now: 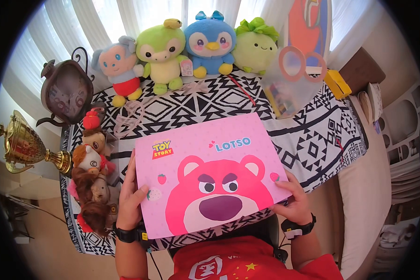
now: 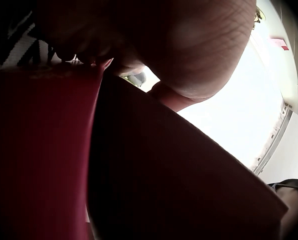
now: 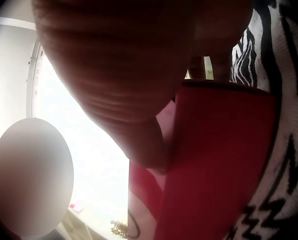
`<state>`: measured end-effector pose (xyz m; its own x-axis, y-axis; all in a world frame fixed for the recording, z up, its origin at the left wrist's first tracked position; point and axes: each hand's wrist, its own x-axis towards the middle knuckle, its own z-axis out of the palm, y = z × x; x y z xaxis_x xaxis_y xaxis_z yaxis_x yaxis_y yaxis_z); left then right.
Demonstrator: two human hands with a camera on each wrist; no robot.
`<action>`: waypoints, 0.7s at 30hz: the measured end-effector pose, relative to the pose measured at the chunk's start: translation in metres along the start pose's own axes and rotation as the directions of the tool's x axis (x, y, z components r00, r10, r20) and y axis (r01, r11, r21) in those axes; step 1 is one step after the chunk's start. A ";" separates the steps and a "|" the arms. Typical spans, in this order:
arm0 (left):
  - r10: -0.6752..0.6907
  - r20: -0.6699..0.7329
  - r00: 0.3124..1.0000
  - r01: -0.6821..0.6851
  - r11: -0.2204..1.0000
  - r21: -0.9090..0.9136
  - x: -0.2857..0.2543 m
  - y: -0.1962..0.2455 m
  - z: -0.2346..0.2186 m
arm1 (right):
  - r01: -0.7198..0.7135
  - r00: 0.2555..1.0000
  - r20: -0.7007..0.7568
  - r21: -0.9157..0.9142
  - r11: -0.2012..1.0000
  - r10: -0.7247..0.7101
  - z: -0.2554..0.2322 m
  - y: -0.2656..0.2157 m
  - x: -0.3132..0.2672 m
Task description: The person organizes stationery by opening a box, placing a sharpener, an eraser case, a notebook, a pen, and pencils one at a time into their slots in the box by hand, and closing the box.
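A pink gift box (image 1: pixel 210 135) with a Lotso bear face and "Toy Story" lettering lies tilted above the near part of the patterned cloth. My left hand (image 1: pixel 131 203) grips its left side, thumb over the top face and fingers along the edge. At the lower right corner, my right hand (image 1: pixel 295 203) holds the box with the thumb on top and the fingers hidden below. In the left wrist view the box wall (image 2: pixel 179 170) fills the lower part in shadow. The right wrist view has the thumb resting on the box's side (image 3: pixel 214 160).
Several plush toys, among them a blue penguin (image 1: pixel 211 46), line the back. A gold trophy (image 1: pixel 25 144), a dark clock (image 1: pixel 66 92) and small dolls (image 1: pixel 98 184) stand at left. A clear bag (image 1: pixel 289 88) and yellow box (image 1: pixel 338 84) sit at back right on the black-and-white cloth (image 1: pixel 308 140).
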<state>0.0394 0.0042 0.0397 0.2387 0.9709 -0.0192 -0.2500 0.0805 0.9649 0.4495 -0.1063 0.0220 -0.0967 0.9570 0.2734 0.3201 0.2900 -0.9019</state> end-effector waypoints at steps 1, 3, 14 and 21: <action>-0.007 0.008 1.000 0.007 1.000 -0.004 0.000 0.001 0.002 | -0.001 1.000 0.002 0.004 1.000 0.001 0.001 0.000 0.002; -0.019 0.011 1.000 0.019 1.000 -0.007 -0.001 0.004 0.003 | 0.011 1.000 0.005 -0.079 0.997 -0.011 0.002 -0.001 0.006; -0.111 -0.009 0.994 0.110 0.972 0.209 -0.002 0.004 0.002 | 0.068 0.996 0.056 -0.098 0.993 -0.063 0.001 0.001 0.020; -0.043 -0.003 0.999 0.041 0.928 0.370 -0.002 -0.001 0.000 | 0.045 0.996 0.088 -0.111 0.993 -0.035 0.001 0.000 0.022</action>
<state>0.0394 0.0022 0.0386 0.2461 0.9673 -0.0618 0.1248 0.0316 0.9917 0.4466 -0.0856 0.0276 -0.1902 0.9426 0.2744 0.4181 0.3306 -0.8461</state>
